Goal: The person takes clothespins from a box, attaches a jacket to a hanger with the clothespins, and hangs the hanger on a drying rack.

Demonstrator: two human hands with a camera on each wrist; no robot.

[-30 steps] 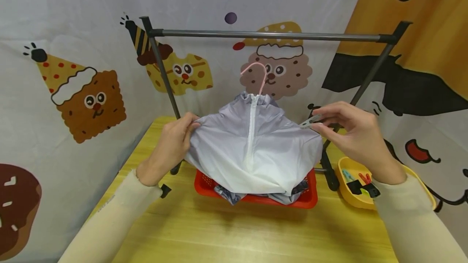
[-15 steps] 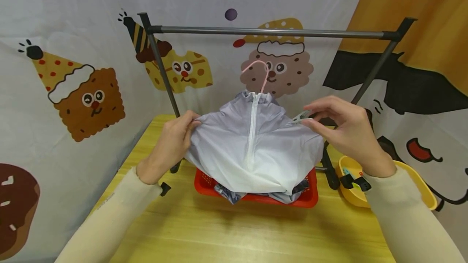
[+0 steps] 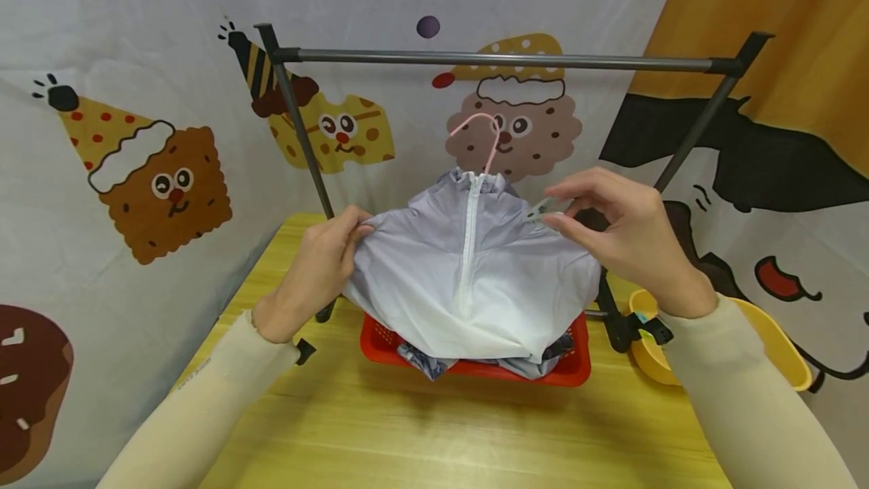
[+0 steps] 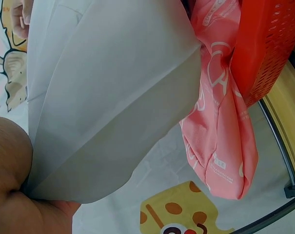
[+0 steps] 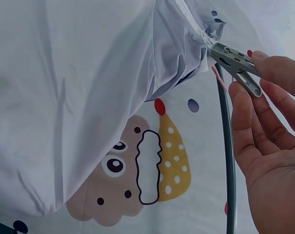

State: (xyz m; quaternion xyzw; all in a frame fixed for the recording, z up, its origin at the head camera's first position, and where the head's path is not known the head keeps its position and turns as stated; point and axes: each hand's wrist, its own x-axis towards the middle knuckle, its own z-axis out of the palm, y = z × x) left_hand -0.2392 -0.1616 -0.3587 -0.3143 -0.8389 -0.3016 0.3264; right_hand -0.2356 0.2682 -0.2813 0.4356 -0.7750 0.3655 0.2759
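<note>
A pale grey-to-white zip jacket [image 3: 421, 270] hangs on a pink hanger [image 3: 490, 138], whose hook stands free above the collar. My left hand [image 3: 324, 255] pinches the jacket at its left shoulder; in the left wrist view that hand [image 4: 20, 180] is partly cut off. My right hand [image 3: 614, 229] holds a grey clothespin [image 5: 235, 63] between thumb and fingers. In the right wrist view, the pin's nose meets bunched fabric near the jacket's upper edge. How firmly it bites there cannot be seen.
Behind the jacket stands a dark metal rack [image 3: 434, 57]. Below it, a red basket [image 3: 577, 368] holds more clothes. A pink garment [image 4: 218, 97] hangs beside the basket. At right, partly behind my sleeve, lies a yellow tub [image 3: 781, 345] on the wooden table [image 3: 434, 429].
My right hand has moved left with the clothespin, along the jacket's shoulder toward the collar. My left hand keeps its hold in the same place.
</note>
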